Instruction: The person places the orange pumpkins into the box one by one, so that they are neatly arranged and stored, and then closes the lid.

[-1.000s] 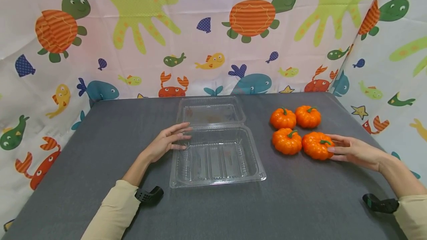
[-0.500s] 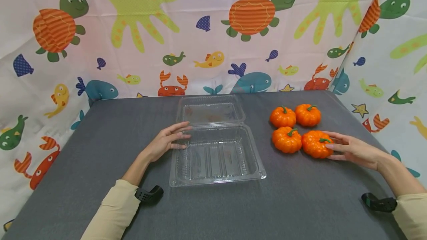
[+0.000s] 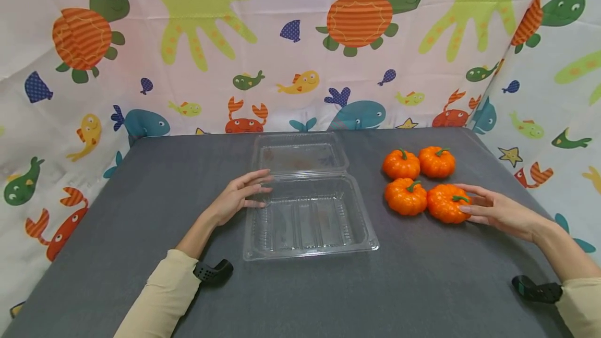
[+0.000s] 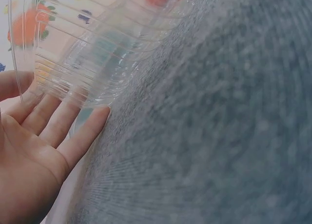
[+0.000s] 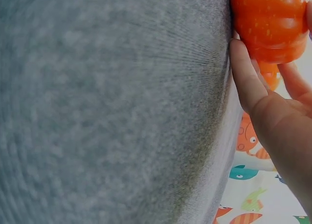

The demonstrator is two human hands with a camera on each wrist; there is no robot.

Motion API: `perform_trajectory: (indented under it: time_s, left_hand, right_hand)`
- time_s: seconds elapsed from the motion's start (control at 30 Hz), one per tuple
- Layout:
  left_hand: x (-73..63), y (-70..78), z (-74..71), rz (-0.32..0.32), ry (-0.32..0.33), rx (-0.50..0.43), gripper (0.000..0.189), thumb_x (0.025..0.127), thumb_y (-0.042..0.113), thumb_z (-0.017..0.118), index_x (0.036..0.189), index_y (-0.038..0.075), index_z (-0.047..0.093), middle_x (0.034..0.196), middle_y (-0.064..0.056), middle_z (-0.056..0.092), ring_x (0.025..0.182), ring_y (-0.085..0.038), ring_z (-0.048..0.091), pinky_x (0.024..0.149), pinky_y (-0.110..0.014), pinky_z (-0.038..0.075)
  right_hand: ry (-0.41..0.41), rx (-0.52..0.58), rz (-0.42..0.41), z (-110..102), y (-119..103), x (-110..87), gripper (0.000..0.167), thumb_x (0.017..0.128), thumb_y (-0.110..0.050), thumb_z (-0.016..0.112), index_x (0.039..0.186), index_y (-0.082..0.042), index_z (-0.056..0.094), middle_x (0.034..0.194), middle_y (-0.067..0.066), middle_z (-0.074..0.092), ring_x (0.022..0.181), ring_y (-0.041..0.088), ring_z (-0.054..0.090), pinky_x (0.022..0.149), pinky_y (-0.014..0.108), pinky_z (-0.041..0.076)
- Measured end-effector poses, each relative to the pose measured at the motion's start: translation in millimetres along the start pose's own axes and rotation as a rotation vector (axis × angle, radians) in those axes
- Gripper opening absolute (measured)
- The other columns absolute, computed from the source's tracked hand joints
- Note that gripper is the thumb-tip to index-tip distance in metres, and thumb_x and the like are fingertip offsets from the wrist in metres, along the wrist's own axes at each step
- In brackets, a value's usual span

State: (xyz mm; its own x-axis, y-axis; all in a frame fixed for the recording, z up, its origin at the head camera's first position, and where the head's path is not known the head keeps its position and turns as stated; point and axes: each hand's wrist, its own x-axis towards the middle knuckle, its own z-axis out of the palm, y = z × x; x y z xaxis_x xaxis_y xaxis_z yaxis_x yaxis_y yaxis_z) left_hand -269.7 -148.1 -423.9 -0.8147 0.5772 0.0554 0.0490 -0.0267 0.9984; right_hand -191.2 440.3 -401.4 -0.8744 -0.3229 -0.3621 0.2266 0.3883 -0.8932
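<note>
A clear plastic clamshell container (image 3: 310, 255) stands opened out on the table, its lid (image 3: 300, 137) folded back at the far side. My left hand (image 3: 237, 198) is at the tray's left edge, fingers spread and fairly straight; in the left wrist view the fingers (image 4: 83, 136) lie against the ribbed plastic wall. The nearest right pumpkin (image 3: 447, 205), small, orange and green-stemmed, has my right hand (image 3: 500, 214) at its right side. In the right wrist view extended fingers (image 5: 248, 80) touch that pumpkin low down, near the cloth. Its far side is hidden.
Several like pumpkins form a cluster: one at front left (image 3: 405, 198), one at back left (image 3: 400, 165), one at back right (image 3: 436, 163). A grey cloth covers the table (image 3: 300, 301). Behind it hangs a curtain (image 3: 300, 40) printed with sea animals.
My right hand's fingers have slid slightly farther round the near right pumpkin, which stays in its place. The left hand and the container hold still; the head view has shifted a little.
</note>
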Motion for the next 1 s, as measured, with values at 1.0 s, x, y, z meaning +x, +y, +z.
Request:
perform_trajectory:
  time_s: [1.0]
  left_hand:
    - [2.1, -2.5, 3.8, 0.007, 0.022, -0.01, 0.047, 0.102, 0.007, 0.041, 0.147, -0.003, 0.029, 0.145, -0.022, 0.037, 0.127, -0.04, 0.042, 0.083, -0.04, 0.052]
  right_hand:
    - [-0.183, 0.372, -0.251, -19, 15, -4.0, 0.053, 0.101, 0.004, 0.033, 0.141, -0.03, 0.038, 0.133, -0.018, 0.049, 0.115, 0.009, 0.054, 0.091, 0.035, 0.047]
